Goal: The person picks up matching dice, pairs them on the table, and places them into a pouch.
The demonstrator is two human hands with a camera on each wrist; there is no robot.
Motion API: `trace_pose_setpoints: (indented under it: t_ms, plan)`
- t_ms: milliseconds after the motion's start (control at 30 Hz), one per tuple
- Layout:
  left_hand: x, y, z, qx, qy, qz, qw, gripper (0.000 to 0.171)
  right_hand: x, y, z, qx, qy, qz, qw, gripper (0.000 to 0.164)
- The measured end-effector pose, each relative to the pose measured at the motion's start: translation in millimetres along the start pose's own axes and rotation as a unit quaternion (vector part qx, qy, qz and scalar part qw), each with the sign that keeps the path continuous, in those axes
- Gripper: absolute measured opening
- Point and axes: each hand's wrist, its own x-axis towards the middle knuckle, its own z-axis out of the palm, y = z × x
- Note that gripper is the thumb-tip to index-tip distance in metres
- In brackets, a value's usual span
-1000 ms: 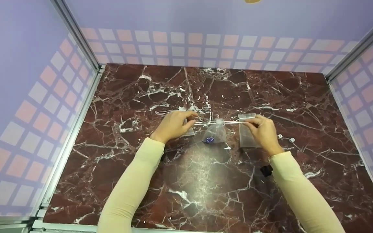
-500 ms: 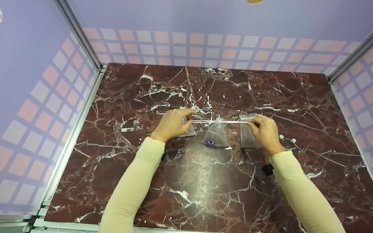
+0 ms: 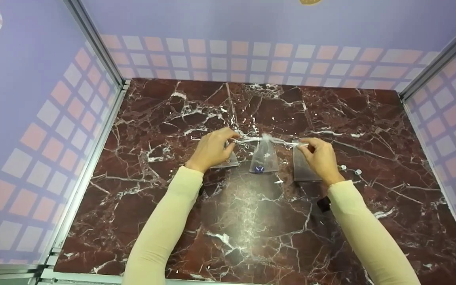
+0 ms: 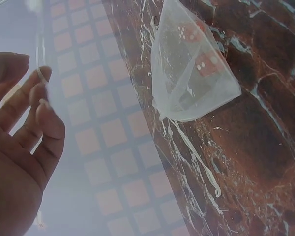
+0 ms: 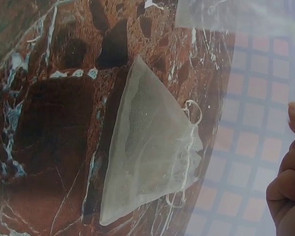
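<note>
A sheer white drawstring pouch (image 3: 266, 156) hangs between my hands, its neck gathered, with blue dice (image 3: 259, 169) in its bottom. My left hand (image 3: 212, 149) pinches one end of the white drawstring (image 3: 248, 140); the left wrist view shows the drawstring (image 4: 41, 39) running to the fingertips. On the other side, thumb and fingertips of my right hand (image 3: 320, 158) pinch the opposite end. Under the left hand lies a gathered pouch (image 4: 196, 73) with red dice (image 4: 209, 64) inside. A flat pouch (image 5: 147, 142), its cord looped at the mouth, lies near the right hand.
Two white dice (image 3: 350, 170) lie on the marbled dark-red table (image 3: 251, 221), right of the right hand. Lilac panels with pink and white squares (image 3: 259, 49) stand at the back and both sides.
The drawstring was taut and straight between the hands; now it sags with small loops near the fingers. The pouch neck and both hands have shifted slightly away from the body.
</note>
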Motion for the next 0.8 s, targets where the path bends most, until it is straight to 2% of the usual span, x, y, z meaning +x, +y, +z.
trace_pose_setpoints:
  t_ms: [167, 467, 633, 800]
  plan:
    - [0.6, 2.6, 2.6, 0.002, -0.001, 0.001, 1.0000, 0.036, -2.3, 0.7, -1.3, 0.016, -0.001, 0.013, 1.000, 0.037]
    - [2.2, 7.8, 11.6, -0.014, -0.003, 0.008, 0.9999, 0.036, -11.1, 11.4, -8.3, 0.011, 0.013, 0.023, 1.000, 0.035]
    - [8.0, 13.7, 23.5, -0.081, 0.001, 0.002, 0.9967, 0.042, -18.5, 21.8, -16.5, 0.026, 0.025, 0.022, 0.999, 0.035]
    - [12.4, 23.5, 41.0, -0.157, -0.015, -0.014, 0.9874, 0.055, -30.0, 35.3, -23.3, 0.041, 0.038, 0.034, 0.998, 0.033]
